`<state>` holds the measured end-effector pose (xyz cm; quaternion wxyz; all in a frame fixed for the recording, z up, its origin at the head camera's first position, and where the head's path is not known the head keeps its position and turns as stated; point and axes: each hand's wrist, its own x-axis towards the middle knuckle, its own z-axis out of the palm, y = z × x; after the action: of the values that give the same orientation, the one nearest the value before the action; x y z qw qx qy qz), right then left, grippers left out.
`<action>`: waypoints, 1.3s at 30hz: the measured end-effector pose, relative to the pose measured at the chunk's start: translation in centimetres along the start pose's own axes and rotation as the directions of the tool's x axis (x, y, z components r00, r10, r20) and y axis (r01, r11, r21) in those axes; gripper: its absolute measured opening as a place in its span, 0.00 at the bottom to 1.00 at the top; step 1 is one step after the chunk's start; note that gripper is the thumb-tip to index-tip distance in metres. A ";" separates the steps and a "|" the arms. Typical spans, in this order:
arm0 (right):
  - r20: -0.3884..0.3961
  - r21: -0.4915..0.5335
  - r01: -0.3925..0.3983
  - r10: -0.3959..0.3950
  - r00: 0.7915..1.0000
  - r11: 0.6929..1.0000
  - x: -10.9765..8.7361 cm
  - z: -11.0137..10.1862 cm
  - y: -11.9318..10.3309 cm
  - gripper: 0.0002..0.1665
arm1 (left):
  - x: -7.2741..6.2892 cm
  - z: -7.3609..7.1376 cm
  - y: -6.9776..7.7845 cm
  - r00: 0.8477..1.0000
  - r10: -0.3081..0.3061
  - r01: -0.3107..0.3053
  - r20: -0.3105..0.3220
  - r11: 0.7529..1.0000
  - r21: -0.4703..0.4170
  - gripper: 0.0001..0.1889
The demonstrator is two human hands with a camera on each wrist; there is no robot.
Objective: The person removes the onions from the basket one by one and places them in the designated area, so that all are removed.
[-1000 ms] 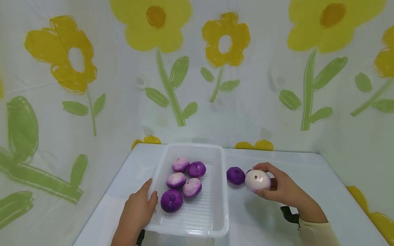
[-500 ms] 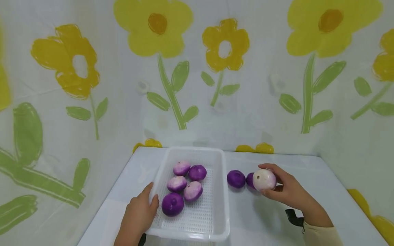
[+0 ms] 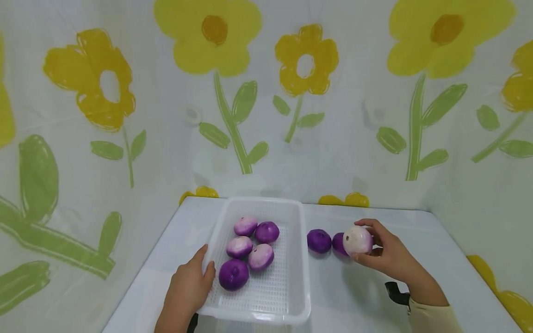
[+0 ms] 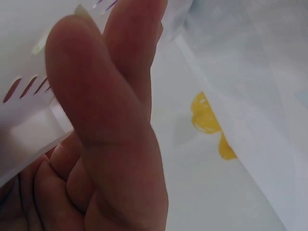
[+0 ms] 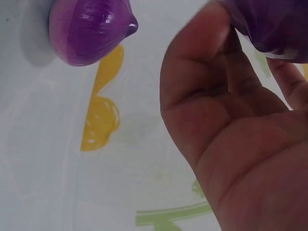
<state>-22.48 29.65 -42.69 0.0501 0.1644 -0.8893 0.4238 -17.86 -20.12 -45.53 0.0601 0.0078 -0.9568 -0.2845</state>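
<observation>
My left hand (image 3: 187, 284) holds the left side of a white plastic basket (image 3: 270, 293), thumb at its rim; in the left wrist view, curled fingers lie against the basket wall (image 4: 29, 130). Several purple-and-white onions lie inside, among them a dark purple onion (image 3: 233, 274) at the front. To the right of the basket, my right hand (image 3: 389, 254) grips a pale onion (image 3: 357, 239) between thumb and fingers, apparently raised over the table. Its purple end (image 5: 274, 24) shows in the right wrist view. Partly hidden behind it is a purple onion (image 3: 339, 243).
Another purple onion (image 3: 319, 241) sits just outside the basket's right wall. All of this is on a white table (image 3: 345, 305). A flower-printed curtain (image 3: 333, 162) stands behind and along both sides.
My right hand has shifted a little to the right with the pale onion and turned it, uncovering more of the purple onion behind. The left hand keeps its hold on the basket.
</observation>
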 end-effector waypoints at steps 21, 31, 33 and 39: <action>0.001 0.069 0.014 -0.014 1.000 0.997 -0.1 0.1 0.5 0.46 | 0.2 0.1 0.3 1.000 0.003 -0.003 0.002 1.000 0.003 0.30; -0.004 0.104 -0.034 0.034 0.999 0.994 -0.3 -1.3 1.2 0.50 | 0.1 0.1 0.0 1.000 -0.009 0.009 0.009 1.000 0.005 0.31; -0.011 0.082 -0.055 0.056 0.998 0.995 -0.5 -1.9 1.4 0.51 | 0.0 0.2 0.0 1.000 -0.019 0.019 0.020 1.000 0.006 0.31; -0.049 -0.035 -0.084 0.082 0.995 0.996 -0.7 -3.1 2.9 0.54 | -0.1 -0.1 0.1 1.000 0.001 -0.001 0.013 1.000 0.006 0.31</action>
<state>-22.91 33.91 -43.01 0.0566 0.1163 -0.9016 0.4128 -17.79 -20.07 -45.39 0.0541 0.0059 -0.9580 -0.2815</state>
